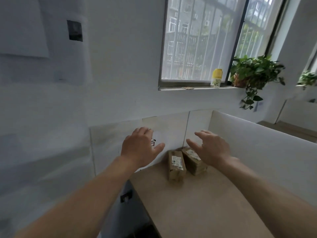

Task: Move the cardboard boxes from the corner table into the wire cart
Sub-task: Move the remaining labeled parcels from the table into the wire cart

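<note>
Boxes: two brown labelled cardboard boxes point(176, 164) sat untouched at the beige tabletop's point(197, 212) far corner.
Hands: left hand point(139, 146) and right hand point(211, 148) hovered above that tabletop, fingers point(145, 131) spread, empty.
Remaining: both boxes; wire cart unseen.

**Tally from the head view**

I count two cardboard boxes: left box point(174, 174), right box point(197, 166). Two hands in frame: left hand point(139, 148), right hand point(212, 148). One counter point(197, 206). One window point(197, 40). One yellow-capped jar point(216, 78). Two potted plants: large plant point(255, 71), small plant point(307, 78). One dark square panel point(75, 31) on the wall. Two white labels point(177, 162), one per box.
</note>
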Motion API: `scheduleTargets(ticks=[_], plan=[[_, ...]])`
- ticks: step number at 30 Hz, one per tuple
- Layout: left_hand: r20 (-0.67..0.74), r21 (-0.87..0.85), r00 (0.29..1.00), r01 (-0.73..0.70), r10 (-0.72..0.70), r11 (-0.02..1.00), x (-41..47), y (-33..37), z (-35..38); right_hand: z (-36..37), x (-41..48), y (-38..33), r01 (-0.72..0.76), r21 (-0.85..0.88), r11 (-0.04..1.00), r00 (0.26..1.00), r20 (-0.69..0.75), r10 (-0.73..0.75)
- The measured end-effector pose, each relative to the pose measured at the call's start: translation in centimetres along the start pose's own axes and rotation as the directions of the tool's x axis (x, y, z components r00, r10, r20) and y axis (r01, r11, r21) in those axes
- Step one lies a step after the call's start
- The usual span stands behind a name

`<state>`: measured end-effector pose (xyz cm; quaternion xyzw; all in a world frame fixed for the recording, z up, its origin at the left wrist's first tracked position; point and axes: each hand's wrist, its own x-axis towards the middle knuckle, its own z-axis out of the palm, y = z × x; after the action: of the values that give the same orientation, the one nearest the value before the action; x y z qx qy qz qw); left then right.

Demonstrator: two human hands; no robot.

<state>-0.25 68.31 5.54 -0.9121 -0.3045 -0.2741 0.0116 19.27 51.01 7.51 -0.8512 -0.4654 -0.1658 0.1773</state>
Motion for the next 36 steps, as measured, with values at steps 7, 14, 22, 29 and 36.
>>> scheduleTargets(ticks=[7,14,22,29,36], plan=[[0.054,-0.019,0.998,-0.011,0.012,1.000,4.1,3.2,4.9,2.9,2.7,6.0,-0.051,0.053,0.997,0.998,0.044,0.049],[0.088,-0.038,0.996,-0.017,0.020,0.999,7.4,6.2,9.4,5.0,4.7,10.8,-0.091,0.076,0.993,0.993,0.085,0.084],[0.131,-0.053,0.990,-0.038,0.045,0.998,10.4,8.1,14.0,7.1,6.3,14.9,-0.164,0.069,0.984,0.980,0.127,0.154],[0.211,-0.091,0.974,-0.068,0.086,0.994,13.2,8.8,19.3,10.9,8.4,17.6,-0.233,0.030,0.972,0.960,0.168,0.225],[0.302,-0.154,0.946,-0.074,0.118,0.985,17.5,8.1,26.7,16.9,11.9,19.2,-0.324,-0.026,0.946,0.921,0.222,0.321]])
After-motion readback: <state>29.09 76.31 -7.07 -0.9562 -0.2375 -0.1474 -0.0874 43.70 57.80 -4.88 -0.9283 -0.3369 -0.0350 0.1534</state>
